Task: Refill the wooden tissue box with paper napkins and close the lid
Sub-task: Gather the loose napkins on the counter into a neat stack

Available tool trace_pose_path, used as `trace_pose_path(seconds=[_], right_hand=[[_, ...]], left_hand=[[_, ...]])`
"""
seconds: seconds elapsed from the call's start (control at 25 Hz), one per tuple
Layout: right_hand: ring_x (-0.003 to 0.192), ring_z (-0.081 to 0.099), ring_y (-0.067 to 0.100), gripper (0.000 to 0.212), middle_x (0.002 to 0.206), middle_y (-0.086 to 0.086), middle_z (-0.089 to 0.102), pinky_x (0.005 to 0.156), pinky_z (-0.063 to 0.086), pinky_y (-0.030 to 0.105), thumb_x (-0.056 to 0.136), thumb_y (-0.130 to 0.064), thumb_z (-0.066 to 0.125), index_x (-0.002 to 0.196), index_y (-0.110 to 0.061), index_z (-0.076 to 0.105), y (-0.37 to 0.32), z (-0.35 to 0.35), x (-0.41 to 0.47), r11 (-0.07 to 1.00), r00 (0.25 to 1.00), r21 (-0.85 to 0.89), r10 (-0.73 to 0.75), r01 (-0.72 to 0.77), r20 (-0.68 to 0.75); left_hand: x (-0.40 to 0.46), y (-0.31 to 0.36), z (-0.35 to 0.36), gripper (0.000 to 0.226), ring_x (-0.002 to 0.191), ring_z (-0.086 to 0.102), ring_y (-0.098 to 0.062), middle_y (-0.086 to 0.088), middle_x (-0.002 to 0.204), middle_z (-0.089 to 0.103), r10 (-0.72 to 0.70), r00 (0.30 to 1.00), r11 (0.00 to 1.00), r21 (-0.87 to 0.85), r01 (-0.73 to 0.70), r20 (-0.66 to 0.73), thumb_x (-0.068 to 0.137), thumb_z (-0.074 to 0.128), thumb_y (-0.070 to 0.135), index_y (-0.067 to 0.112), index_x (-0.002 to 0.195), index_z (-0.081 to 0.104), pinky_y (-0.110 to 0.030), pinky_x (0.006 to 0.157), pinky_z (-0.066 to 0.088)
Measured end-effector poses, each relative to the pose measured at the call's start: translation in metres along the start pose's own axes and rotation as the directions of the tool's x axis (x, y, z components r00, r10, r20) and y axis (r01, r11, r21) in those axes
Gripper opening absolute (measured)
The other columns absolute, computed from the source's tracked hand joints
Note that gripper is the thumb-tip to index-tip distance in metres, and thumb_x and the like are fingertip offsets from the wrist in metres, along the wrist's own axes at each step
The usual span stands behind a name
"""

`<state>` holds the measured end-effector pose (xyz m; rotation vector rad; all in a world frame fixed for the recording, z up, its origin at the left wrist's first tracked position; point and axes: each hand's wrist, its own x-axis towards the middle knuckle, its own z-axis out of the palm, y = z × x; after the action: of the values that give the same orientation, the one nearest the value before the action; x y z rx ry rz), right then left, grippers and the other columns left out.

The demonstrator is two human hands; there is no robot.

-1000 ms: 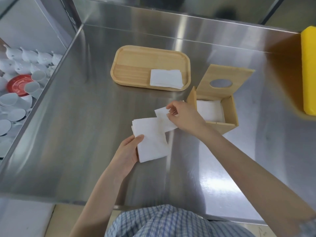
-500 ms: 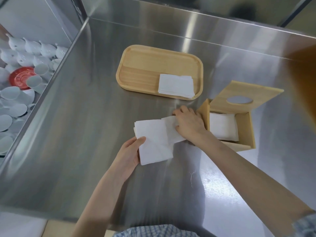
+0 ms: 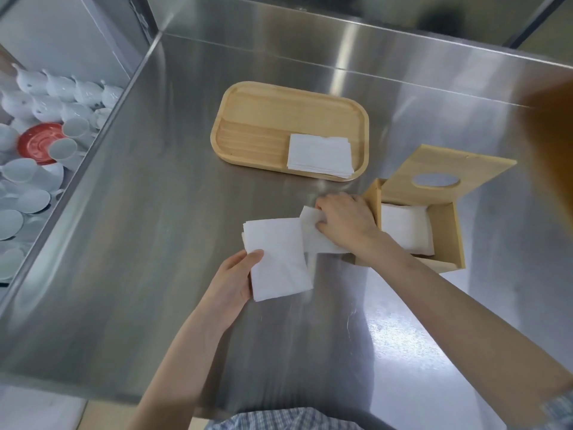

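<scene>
While the refill is partway through, I note nearest me the left hand [image 3: 235, 274], thumb over and fingers under the near-left edge of a small stack of napkins [image 3: 276, 259] held just above the middle of the counter [image 3: 148, 243]. Fingers pressed together, pinching the stack. Just beyond, the right hand [image 3: 344, 221] rests on a single napkin [image 3: 313, 237] pulled off the stack's right side; fingertips curled, pinching its upper corner, palm down. That sheet overlaps the stack and reaches toward the wooden tissue box [image 3: 446, 240].

Box sits toward the counter's right edge, touching or just beside the right wrist. Lid [image 3: 449, 166] tilted up and open, oval slot visible. Napkins in the box [image 3: 406, 231] already lie flat in the bottom.

Farther back, near the rear edge, a wooden tray [image 3: 263, 119] carries a reserve pile [image 3: 319, 155] in its right-near corner.

Judgement: step in hand is separating one sheet for loading. Next move calls for lifting it clear of the stack without dragging others, then laying it flat into the box. Lid closing is not yet due.
</scene>
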<state>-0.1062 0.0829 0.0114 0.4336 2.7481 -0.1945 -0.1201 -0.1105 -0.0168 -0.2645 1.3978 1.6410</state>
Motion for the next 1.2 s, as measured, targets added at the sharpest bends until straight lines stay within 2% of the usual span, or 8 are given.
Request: trace_pose_path(seconds=[0.2,0.4,0.48,0.56,0.68,0.8,0.92,1.2], right_hand=[[0.093,0.057,0.031,0.008,0.1,0.012,0.065,0.057,0.031,0.029,0.089,-0.015,0.047,0.091,-0.012,0.054,-0.004,-0.025,-0.022,0.981,0.985,0.189,0.062,-0.03,-0.164],[0.072,0.046,0.02,0.014,0.072,0.004,0.057,0.057,0.036,0.026,0.091,-0.021,0.053,0.091,-0.008,0.059,0.002,-0.041,-0.07,0.874,0.95,0.485,0.137,0.016,-0.279],[0.058,0.049,0.006,0.011,0.061,-0.01,0.051,0.05,0.037,0.01,0.09,-0.023,0.058,0.083,-0.015,0.06,0.004,-0.046,-0.094,0.732,0.948,0.68,0.191,0.034,-0.253],[0.058,0.056,-0.003,0.01,0.066,-0.016,0.06,0.055,0.042,0.003,0.088,-0.024,0.062,0.077,-0.024,0.063,0.003,-0.045,-0.115,0.451,0.971,0.892,0.192,0.041,-0.142],[0.084,0.068,0.013,0.005,0.09,-0.003,0.072,0.083,0.054,0.028,0.087,-0.02,0.063,0.087,-0.023,0.067,0.002,-0.03,-0.126,0.091,0.995,0.994,0.091,-0.054,0.046],[0.083,0.066,0.014,0.003,0.093,-0.001,0.07,0.079,0.054,0.024,0.088,-0.019,0.062,0.088,-0.019,0.065,-0.009,-0.008,-0.126,0.121,0.989,0.983,0.072,-0.137,0.129],[0.077,0.06,0.009,0.005,0.091,-0.004,0.065,0.066,0.049,0.016,0.089,-0.017,0.061,0.094,-0.017,0.062,-0.017,0.007,-0.124,0.239,0.98,0.955,0.139,-0.175,0.145],[0.095,0.061,0.019,0.019,0.099,0.001,0.065,0.092,0.05,0.039,0.088,-0.017,0.061,0.106,-0.011,0.065,-0.02,0.019,-0.116,0.337,0.967,0.921,0.223,-0.198,0.127]], left_hand=[[-0.014,-0.003,0.0,0.023,0.07,0.073,-0.008,0.008,0.075,0.078,0.041,0.999,0.999,0.003,-0.041,0.006,0.095,0.044,0.014,0.014,0.089,0.066,-0.026,0.063,0.059],[-0.029,-0.009,0.008,0.023,0.073,0.073,-0.009,0.007,0.078,0.078,0.078,0.996,0.996,0.036,-0.08,0.045,0.095,0.044,0.014,0.014,0.091,0.066,-0.025,0.066,0.057],[-0.033,-0.013,0.012,0.023,0.078,0.073,-0.011,0.005,0.083,0.078,0.085,0.994,0.995,0.048,-0.088,0.068,0.095,0.044,0.015,0.013,0.094,0.067,-0.027,0.073,0.057],[-0.038,-0.016,0.018,0.024,0.08,0.072,-0.013,0.003,0.085,0.077,0.098,0.992,0.994,0.044,-0.101,0.076,0.095,0.043,0.014,0.012,0.095,0.067,-0.028,0.075,0.056],[-0.043,-0.02,0.025,0.025,0.073,0.072,-0.01,0.005,0.079,0.077,0.111,0.988,0.993,0.038,-0.116,0.103,0.095,0.042,0.013,0.012,0.092,0.067,-0.026,0.067,0.058],[-0.048,-0.023,0.03,0.031,0.055,0.067,-0.007,0.003,0.066,0.073,0.102,0.991,0.991,0.073,-0.108,0.086,0.095,0.039,0.012,0.012,0.082,0.067,-0.018,0.049,0.052],[-0.049,-0.025,0.03,0.03,0.074,0.071,-0.012,-0.001,0.086,0.076,0.097,0.99,0.991,0.081,-0.106,0.106,0.095,0.041,0.02,0.012,0.095,0.07,-0.028,0.068,0.055],[-0.046,-0.026,0.03,0.037,0.092,0.068,-0.014,0.001,0.1,0.074,0.067,0.986,0.997,0.015,-0.07,0.156,0.097,0.034,0.038,0.021,0.11,0.064,-0.036,0.089,0.05]])
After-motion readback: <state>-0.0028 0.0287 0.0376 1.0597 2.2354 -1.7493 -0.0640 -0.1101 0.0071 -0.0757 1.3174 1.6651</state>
